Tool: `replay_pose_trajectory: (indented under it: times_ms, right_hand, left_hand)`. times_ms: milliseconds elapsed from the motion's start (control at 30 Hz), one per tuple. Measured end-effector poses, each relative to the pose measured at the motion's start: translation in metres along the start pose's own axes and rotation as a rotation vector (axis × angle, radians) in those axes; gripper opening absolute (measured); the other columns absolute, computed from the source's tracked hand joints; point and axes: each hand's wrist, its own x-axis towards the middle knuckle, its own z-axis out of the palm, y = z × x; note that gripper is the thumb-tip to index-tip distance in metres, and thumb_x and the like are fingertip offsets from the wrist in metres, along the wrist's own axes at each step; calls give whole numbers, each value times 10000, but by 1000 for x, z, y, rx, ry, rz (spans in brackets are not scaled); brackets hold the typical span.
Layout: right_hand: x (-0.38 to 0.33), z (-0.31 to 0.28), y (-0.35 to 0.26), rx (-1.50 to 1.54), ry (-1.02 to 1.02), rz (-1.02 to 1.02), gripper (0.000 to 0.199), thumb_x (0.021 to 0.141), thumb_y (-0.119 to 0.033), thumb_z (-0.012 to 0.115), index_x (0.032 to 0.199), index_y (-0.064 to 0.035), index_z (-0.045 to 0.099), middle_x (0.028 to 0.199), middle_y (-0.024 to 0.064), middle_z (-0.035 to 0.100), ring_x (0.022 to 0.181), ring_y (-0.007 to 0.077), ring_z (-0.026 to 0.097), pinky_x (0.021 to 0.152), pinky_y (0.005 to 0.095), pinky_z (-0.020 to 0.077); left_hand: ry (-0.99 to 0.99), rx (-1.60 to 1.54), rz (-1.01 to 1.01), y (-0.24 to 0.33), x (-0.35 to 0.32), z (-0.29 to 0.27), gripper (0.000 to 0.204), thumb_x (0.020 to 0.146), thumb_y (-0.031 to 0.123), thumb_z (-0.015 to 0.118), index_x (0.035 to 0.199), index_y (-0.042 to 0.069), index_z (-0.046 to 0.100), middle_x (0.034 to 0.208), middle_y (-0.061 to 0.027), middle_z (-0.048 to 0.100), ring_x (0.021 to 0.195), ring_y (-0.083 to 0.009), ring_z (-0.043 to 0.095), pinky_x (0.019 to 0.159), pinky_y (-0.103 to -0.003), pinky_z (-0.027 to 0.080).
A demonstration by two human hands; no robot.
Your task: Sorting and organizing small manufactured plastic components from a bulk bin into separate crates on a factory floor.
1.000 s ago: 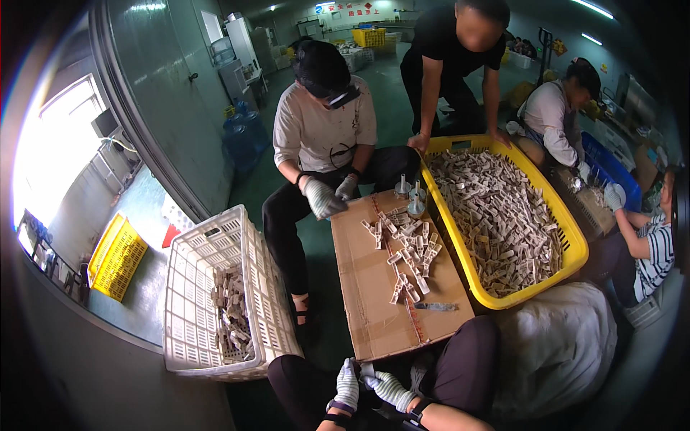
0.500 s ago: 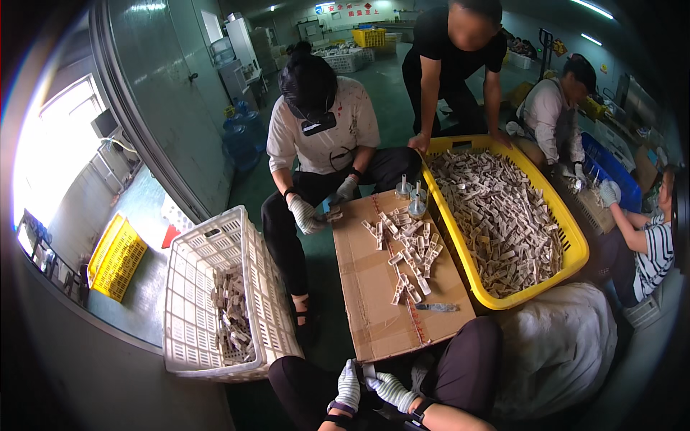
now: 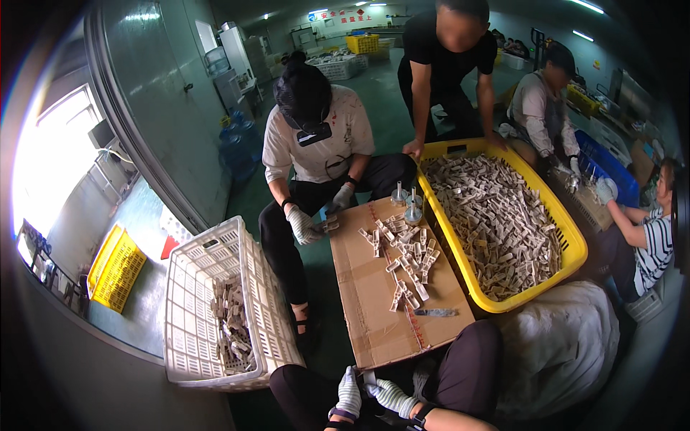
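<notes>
My left hand [image 3: 348, 394], in a striped knit glove, is low in the view between my knees, its fingers closed. Beside it my right hand [image 3: 392, 397], gloved alike, is closed at the fingertips around a small pale flat piece [image 3: 369, 377]. What the left fingers hold, if anything, is hidden. Just beyond my hands is a brown cardboard box [image 3: 359, 316] serving as a work surface. Small pale clip-like pieces [image 3: 408, 267] lie loosely heaped on it, near a grey flat strip like a blade [image 3: 436, 312]. Two clear bottles with thin spouts [image 3: 412, 213] stand at its far corner.
A yellow basket [image 3: 480, 296] full of similar pieces stands to the right; a person in black grips its rim. At left is a white slatted crate [image 3: 248, 302], partly filled. Opposite, a gloved person [image 3: 305, 226] holds a piece. A white sack [image 3: 557, 337] lies right of my knee.
The whole view has shifted slightly. My hands stay together around the same spot with little visible movement. The person opposite has moved their left-side gloved hand slightly.
</notes>
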Motion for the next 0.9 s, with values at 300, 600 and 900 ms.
replay_pose_trajectory:
  times_ms: [300, 600, 900]
  right_hand:
    - [4, 1, 12, -31, 8, -38, 278, 932, -218, 575, 1113, -16, 636, 953, 111, 698, 821, 189, 625, 769, 326, 500]
    - [2, -2, 5, -44, -2, -14, 287, 924, -218, 576, 1121, -16, 633, 954, 121, 700, 837, 207, 636, 782, 337, 502]
    - [12, 4, 35, -61, 35, -49, 301, 912, -245, 585, 1108, -23, 643, 991, 156, 698, 881, 259, 656, 823, 350, 501]
  left_hand:
    - [-23, -12, -44, 5, -3, 4, 430, 989, 417, 461, 1125, 48, 635, 983, -63, 684, 834, -171, 638, 775, -325, 527]
    - [-10, 0, -42, 4, -3, 3, 434, 990, 421, 452, 1123, 51, 635, 979, -63, 686, 815, -170, 644, 740, -319, 538]
    - [-1, 18, -55, 10, -7, 10, 419, 991, 412, 455, 1136, 59, 629, 985, -54, 683, 824, -167, 637, 757, -317, 532]
